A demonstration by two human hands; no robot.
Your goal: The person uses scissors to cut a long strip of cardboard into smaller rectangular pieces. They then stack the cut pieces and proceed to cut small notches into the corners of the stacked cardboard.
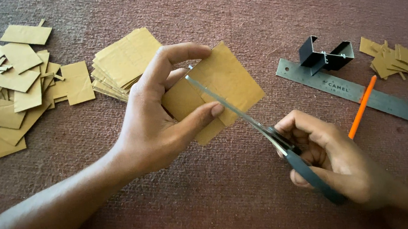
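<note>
My left hand grips a square piece of brown cardboard between thumb and fingers, held tilted above the reddish carpet. My right hand holds scissors with dark handles. The long metal blades lie across the cardboard, their tips close to my left index finger. The blades look nearly closed over the piece.
A neat stack of cardboard squares lies behind my left hand. Loose cardboard offcuts spread at the left. At the right lie a steel ruler, an orange pencil, a black metal bracket and more scraps.
</note>
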